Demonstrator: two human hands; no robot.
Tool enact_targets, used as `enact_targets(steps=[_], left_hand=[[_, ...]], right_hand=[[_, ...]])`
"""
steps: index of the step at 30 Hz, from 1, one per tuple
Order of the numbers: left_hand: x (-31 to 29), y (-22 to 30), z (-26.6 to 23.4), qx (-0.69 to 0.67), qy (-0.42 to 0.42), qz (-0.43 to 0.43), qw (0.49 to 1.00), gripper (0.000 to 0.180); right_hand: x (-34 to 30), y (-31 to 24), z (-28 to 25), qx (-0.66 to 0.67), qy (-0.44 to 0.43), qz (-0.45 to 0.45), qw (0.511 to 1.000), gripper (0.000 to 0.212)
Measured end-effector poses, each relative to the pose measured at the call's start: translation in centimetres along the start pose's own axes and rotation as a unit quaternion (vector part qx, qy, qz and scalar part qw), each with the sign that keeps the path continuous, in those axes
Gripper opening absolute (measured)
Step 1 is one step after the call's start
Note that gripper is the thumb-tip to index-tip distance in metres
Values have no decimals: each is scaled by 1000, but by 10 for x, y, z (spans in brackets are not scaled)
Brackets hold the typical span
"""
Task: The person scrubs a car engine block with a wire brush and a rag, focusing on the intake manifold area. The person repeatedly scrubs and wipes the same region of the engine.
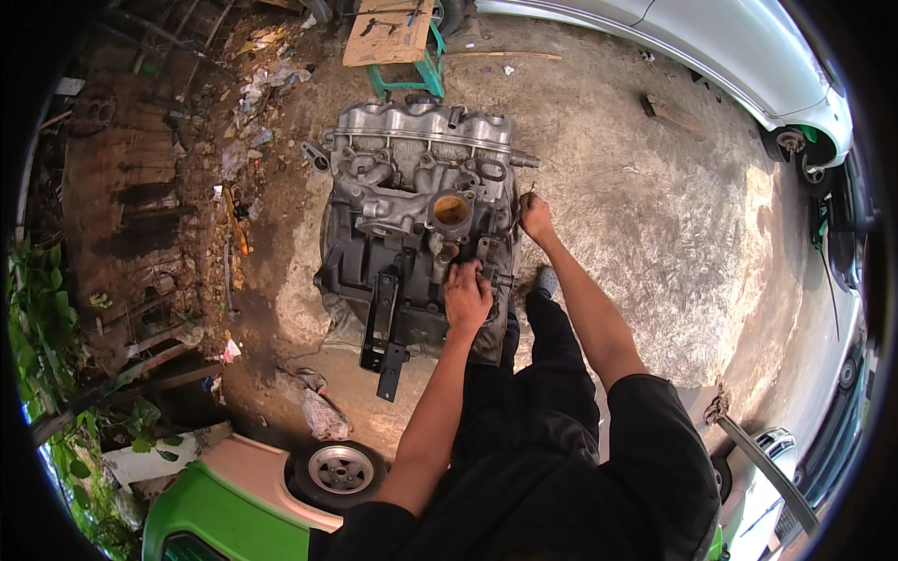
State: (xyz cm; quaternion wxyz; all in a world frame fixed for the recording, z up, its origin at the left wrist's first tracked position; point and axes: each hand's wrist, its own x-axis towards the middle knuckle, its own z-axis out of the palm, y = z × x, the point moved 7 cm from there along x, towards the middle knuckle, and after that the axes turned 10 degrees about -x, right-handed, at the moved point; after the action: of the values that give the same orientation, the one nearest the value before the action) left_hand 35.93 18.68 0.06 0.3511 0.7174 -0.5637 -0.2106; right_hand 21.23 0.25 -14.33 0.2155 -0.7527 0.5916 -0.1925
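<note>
A metal car engine (412,201) stands in front of me, with a ribbed silver cover on its far side. A round throttle opening (451,211) with a brownish inside faces up. My left hand (468,297) lies palm down on the engine's near right part, fingers slightly bent and apart over the dark metal. My right hand (535,218) is at the engine's right side, its fingers pinched together. Something thin and dark shows at these fingertips, too small to name. A black slotted bracket (379,323) sticks out toward me on the engine's near side.
Beyond the engine stands a green stool (404,75) with a wooden board (388,35) and dark tools on top. A silver car (720,47) is at the far right, a green vehicle (234,500) with a wheel (341,469) at the near left. Litter and boards lie at left.
</note>
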Motion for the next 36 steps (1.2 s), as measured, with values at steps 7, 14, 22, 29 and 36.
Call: enact_targets(steps=[7,14,22,29,36], left_hand=[[0,-1,0,-24,2,10,1000,23],[-1,-8,4,-19,-42,-49,998,26],[1,-6,4,0,-28,-39,999,26],[-1,-9,5,-11,-39,-58,997,25],[-3,-12,7,2,-47,-67,997,27]], right_hand=[[-27,-26,-67,117,64,39,990,13],[-115,-69,-64,75,-8,19,997,12],[-127,-75,-54,113,-16,16,993,20],[-126,-75,-54,135,-63,38,988,24],[-119,-76,-39,62,-95,5,994,45]])
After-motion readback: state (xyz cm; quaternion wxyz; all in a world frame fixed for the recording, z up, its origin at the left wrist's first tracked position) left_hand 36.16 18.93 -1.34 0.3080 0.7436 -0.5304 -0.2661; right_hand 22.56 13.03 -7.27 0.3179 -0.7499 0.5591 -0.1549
